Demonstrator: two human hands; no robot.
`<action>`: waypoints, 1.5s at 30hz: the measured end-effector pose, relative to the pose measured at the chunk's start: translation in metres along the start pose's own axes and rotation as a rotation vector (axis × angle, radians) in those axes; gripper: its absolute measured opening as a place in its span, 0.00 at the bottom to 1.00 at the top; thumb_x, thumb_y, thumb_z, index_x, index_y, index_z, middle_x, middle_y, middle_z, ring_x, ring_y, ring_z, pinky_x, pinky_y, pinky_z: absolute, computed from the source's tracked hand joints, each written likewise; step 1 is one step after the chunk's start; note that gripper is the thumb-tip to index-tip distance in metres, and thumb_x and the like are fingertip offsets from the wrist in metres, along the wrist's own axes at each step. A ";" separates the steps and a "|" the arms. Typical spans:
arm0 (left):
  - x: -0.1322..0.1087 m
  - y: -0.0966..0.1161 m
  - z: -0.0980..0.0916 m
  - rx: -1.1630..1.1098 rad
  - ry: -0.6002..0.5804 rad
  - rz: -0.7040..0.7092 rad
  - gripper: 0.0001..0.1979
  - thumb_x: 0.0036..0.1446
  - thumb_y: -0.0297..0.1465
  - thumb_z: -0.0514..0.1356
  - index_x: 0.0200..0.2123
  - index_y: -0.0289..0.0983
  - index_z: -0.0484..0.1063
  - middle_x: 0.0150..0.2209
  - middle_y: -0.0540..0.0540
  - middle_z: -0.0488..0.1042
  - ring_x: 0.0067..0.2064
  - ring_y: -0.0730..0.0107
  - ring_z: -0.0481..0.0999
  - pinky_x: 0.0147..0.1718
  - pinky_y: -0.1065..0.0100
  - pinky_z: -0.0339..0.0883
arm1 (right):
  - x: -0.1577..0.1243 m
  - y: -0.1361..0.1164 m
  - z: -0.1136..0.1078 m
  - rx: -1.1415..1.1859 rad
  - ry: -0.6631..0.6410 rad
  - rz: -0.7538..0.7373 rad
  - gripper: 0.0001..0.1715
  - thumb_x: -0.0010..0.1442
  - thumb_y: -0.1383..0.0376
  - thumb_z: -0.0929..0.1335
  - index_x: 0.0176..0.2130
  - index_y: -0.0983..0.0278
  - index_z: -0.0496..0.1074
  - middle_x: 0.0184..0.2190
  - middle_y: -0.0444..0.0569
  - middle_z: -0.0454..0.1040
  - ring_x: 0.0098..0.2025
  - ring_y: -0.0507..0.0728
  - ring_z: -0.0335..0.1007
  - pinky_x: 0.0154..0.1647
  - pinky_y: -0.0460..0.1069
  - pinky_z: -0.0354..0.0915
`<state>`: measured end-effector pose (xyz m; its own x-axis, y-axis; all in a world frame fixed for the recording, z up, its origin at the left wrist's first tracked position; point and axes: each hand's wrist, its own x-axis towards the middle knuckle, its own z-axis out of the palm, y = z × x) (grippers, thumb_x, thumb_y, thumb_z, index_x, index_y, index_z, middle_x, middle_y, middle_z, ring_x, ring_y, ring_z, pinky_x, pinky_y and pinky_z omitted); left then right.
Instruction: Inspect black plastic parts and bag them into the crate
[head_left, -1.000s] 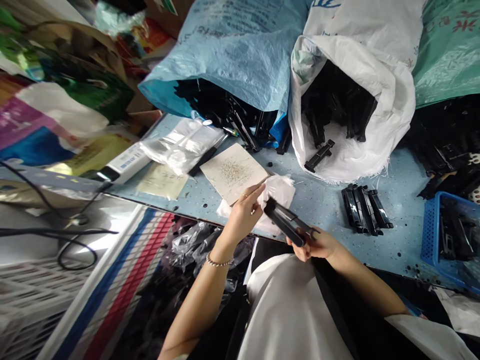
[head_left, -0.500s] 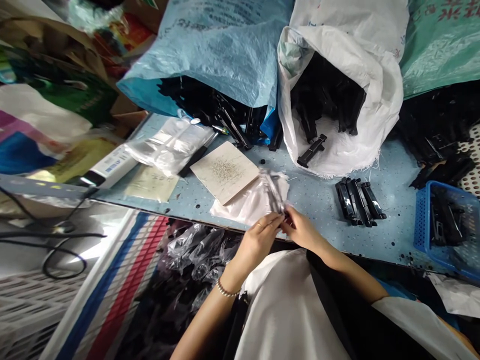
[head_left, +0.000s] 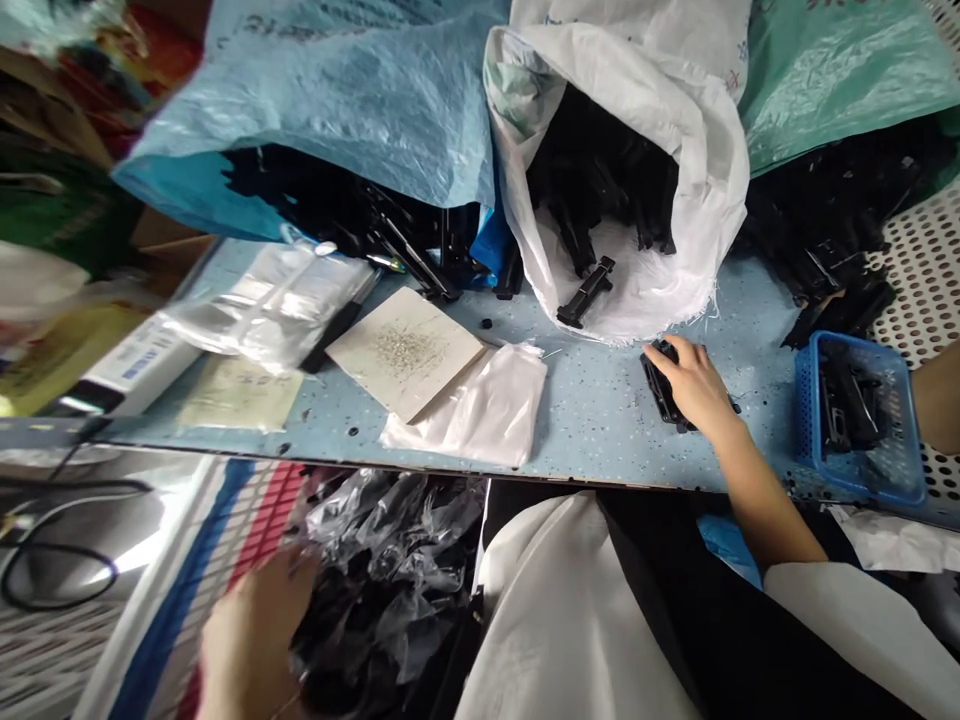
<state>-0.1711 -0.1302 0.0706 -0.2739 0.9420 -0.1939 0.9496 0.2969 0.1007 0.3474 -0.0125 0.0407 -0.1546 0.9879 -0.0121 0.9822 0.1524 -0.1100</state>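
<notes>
My right hand [head_left: 697, 385] lies over the small group of black plastic parts [head_left: 660, 390] on the table, thumb and fingers closed about their far ends. It hides most of them. Down at the lower left, my left hand [head_left: 259, 620] is blurred over the striped basket's edge, beside the clear-bagged black parts [head_left: 405, 570]; its fingers cannot be made out. A stack of thin clear plastic bags [head_left: 495, 410] rests near the table's front edge, partly under a square board [head_left: 367, 380] with small grains on it.
Blue [head_left: 360, 110], white [head_left: 720, 170] and green [head_left: 847, 80] sacks of black parts line the back. A blue basket [head_left: 806, 420] holding more parts stands at right, near another person's arm [head_left: 937, 400]. Wrapped bags [head_left: 277, 300] and a white box [head_left: 142, 365] lie left.
My hands have parted from the bag stack. The left has gone down to the bagged parts; the right has moved onto the black parts. The view has shifted right.
</notes>
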 end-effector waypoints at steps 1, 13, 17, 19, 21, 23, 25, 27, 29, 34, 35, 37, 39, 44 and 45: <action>0.010 0.022 0.013 -0.116 0.050 -0.047 0.11 0.57 0.40 0.54 0.27 0.48 0.73 0.20 0.50 0.75 0.23 0.54 0.77 0.24 0.49 0.75 | 0.005 -0.001 0.000 -0.036 -0.037 -0.077 0.37 0.63 0.79 0.57 0.64 0.57 0.69 0.68 0.59 0.61 0.63 0.72 0.62 0.54 0.67 0.69; 0.090 0.180 0.084 -0.606 0.037 0.422 0.11 0.63 0.33 0.57 0.29 0.38 0.75 0.32 0.44 0.77 0.37 0.63 0.77 0.40 0.64 0.73 | 0.004 -0.008 -0.010 0.144 -0.304 -0.287 0.08 0.67 0.67 0.68 0.43 0.61 0.78 0.42 0.54 0.76 0.45 0.62 0.70 0.43 0.54 0.64; 0.084 0.175 0.086 -0.558 0.066 0.439 0.09 0.65 0.34 0.57 0.35 0.38 0.75 0.39 0.40 0.79 0.44 0.57 0.77 0.46 0.59 0.72 | 0.008 -0.036 0.020 0.857 -0.327 -0.009 0.15 0.69 0.55 0.66 0.44 0.61 0.77 0.38 0.48 0.74 0.38 0.57 0.70 0.40 0.51 0.65; 0.080 0.179 0.086 -0.463 0.104 0.461 0.08 0.63 0.34 0.59 0.36 0.36 0.74 0.41 0.36 0.78 0.46 0.52 0.77 0.48 0.55 0.71 | 0.015 -0.065 0.034 1.225 -0.350 0.089 0.21 0.65 0.48 0.69 0.44 0.62 0.77 0.34 0.46 0.73 0.35 0.55 0.69 0.38 0.50 0.65; 0.080 0.181 0.085 -0.473 0.038 0.463 0.08 0.63 0.33 0.59 0.34 0.37 0.74 0.39 0.37 0.78 0.44 0.53 0.77 0.46 0.56 0.72 | 0.021 -0.095 0.042 1.486 -0.401 0.139 0.26 0.59 0.43 0.73 0.42 0.63 0.77 0.31 0.45 0.73 0.33 0.54 0.67 0.35 0.49 0.65; 0.084 0.178 0.080 -0.599 -0.074 0.439 0.08 0.62 0.31 0.57 0.33 0.38 0.75 0.37 0.41 0.79 0.41 0.59 0.78 0.44 0.61 0.72 | 0.027 -0.118 0.045 1.653 -0.444 0.152 0.27 0.55 0.43 0.76 0.39 0.63 0.77 0.30 0.44 0.73 0.32 0.53 0.66 0.34 0.47 0.65; 0.087 0.173 0.075 -0.731 -0.163 0.355 0.06 0.59 0.32 0.60 0.32 0.38 0.75 0.34 0.45 0.79 0.37 0.64 0.77 0.38 0.64 0.71 | 0.030 -0.133 0.045 1.770 -0.474 0.161 0.26 0.53 0.45 0.77 0.37 0.63 0.77 0.30 0.43 0.72 0.33 0.52 0.67 0.35 0.47 0.66; 0.089 0.169 0.071 -0.809 -0.206 0.244 0.09 0.57 0.37 0.63 0.28 0.38 0.74 0.30 0.47 0.77 0.31 0.66 0.75 0.32 0.66 0.68 | 0.032 -0.141 0.043 1.880 -0.478 0.196 0.25 0.52 0.46 0.78 0.34 0.63 0.76 0.29 0.43 0.73 0.32 0.53 0.69 0.38 0.49 0.69; 0.088 0.167 0.071 -0.861 -0.226 0.198 0.11 0.57 0.39 0.62 0.27 0.38 0.75 0.28 0.48 0.75 0.30 0.67 0.73 0.29 0.66 0.66 | 0.034 -0.148 0.042 2.019 -0.476 0.246 0.23 0.50 0.47 0.79 0.31 0.62 0.75 0.28 0.43 0.74 0.32 0.54 0.70 0.43 0.54 0.72; 0.087 0.168 0.074 -0.959 -0.244 0.164 0.09 0.49 0.36 0.66 0.27 0.38 0.73 0.24 0.51 0.72 0.26 0.71 0.69 0.25 0.69 0.62 | 0.044 -0.171 0.054 2.338 -0.485 0.244 0.19 0.48 0.53 0.81 0.30 0.61 0.75 0.29 0.42 0.75 0.30 0.52 0.67 0.52 0.59 0.73; 0.086 0.166 0.072 -0.993 -0.233 0.142 0.11 0.47 0.37 0.68 0.26 0.38 0.71 0.24 0.51 0.72 0.26 0.72 0.69 0.24 0.70 0.61 | 0.047 -0.175 0.059 2.330 -0.461 0.269 0.19 0.47 0.54 0.81 0.30 0.62 0.75 0.28 0.42 0.75 0.30 0.51 0.66 0.51 0.56 0.73; 0.086 0.159 0.065 -1.114 -0.190 0.132 0.15 0.46 0.39 0.70 0.27 0.37 0.70 0.27 0.49 0.75 0.28 0.70 0.73 0.26 0.70 0.66 | 0.051 -0.180 0.069 2.262 -0.388 0.375 0.20 0.46 0.54 0.81 0.31 0.63 0.76 0.27 0.42 0.75 0.29 0.51 0.67 0.46 0.52 0.73; 0.085 0.149 0.054 -1.231 -0.115 0.164 0.14 0.49 0.38 0.69 0.31 0.37 0.70 0.32 0.46 0.79 0.32 0.67 0.78 0.30 0.68 0.72 | 0.054 -0.181 0.075 2.189 -0.326 0.480 0.21 0.46 0.54 0.82 0.31 0.63 0.75 0.27 0.43 0.75 0.30 0.51 0.69 0.42 0.50 0.72; 0.085 0.135 0.044 -0.838 0.083 0.484 0.08 0.62 0.29 0.56 0.37 0.38 0.77 0.42 0.41 0.81 0.44 0.61 0.82 0.46 0.59 0.77 | 0.040 -0.160 0.062 2.214 -0.347 0.421 0.16 0.54 0.55 0.79 0.32 0.62 0.75 0.28 0.42 0.74 0.30 0.50 0.67 0.44 0.50 0.73; 0.086 0.135 0.047 -0.733 0.085 0.549 0.12 0.63 0.28 0.54 0.40 0.37 0.79 0.45 0.40 0.81 0.47 0.59 0.81 0.49 0.57 0.77 | 0.032 -0.153 0.057 2.232 -0.406 0.402 0.14 0.57 0.56 0.77 0.34 0.62 0.75 0.28 0.42 0.73 0.28 0.50 0.65 0.41 0.50 0.74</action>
<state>-0.0588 -0.0167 0.0220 0.1487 0.9798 0.1335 0.6233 -0.1977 0.7566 0.1861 -0.0057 0.0006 -0.3352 0.8511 -0.4041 -0.6137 -0.5227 -0.5918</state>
